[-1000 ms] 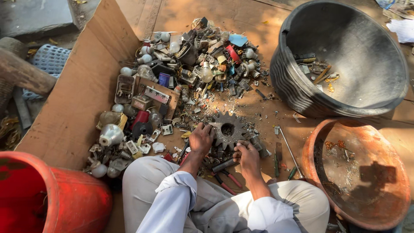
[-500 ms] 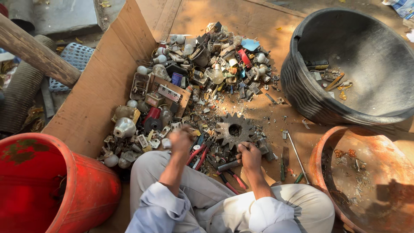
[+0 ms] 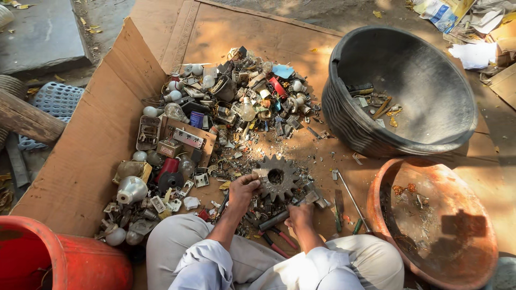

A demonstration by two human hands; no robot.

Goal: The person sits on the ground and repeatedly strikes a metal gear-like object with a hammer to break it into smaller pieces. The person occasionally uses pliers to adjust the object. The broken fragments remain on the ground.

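I sit on the ground with my knees up. In front of me a rusty toothed gear wheel (image 3: pixel 277 176) lies flat on the cardboard sheet (image 3: pixel 91 156). My left hand (image 3: pixel 244 189) rests at the gear's left edge with its fingers curled round a small bit of scrap. My right hand (image 3: pixel 301 216) grips the handle of a hammer (image 3: pixel 309 198), whose metal head lies just right of the gear. Red-handled pliers (image 3: pixel 279 243) lie between my knees.
A pile of scrap bulbs, circuit boards and metal parts (image 3: pixel 226 107) covers the cardboard beyond the gear. A black tub (image 3: pixel 344 118) with a few pieces stands at the right, a rusty orange bowl (image 3: pixel 430 258) near my right knee, a red bucket (image 3: pixel 59 263) at the lower left.
My left hand has drawn in from the scrap to the gear's left edge. My right hand stays on the hammer. The view has shifted slightly.
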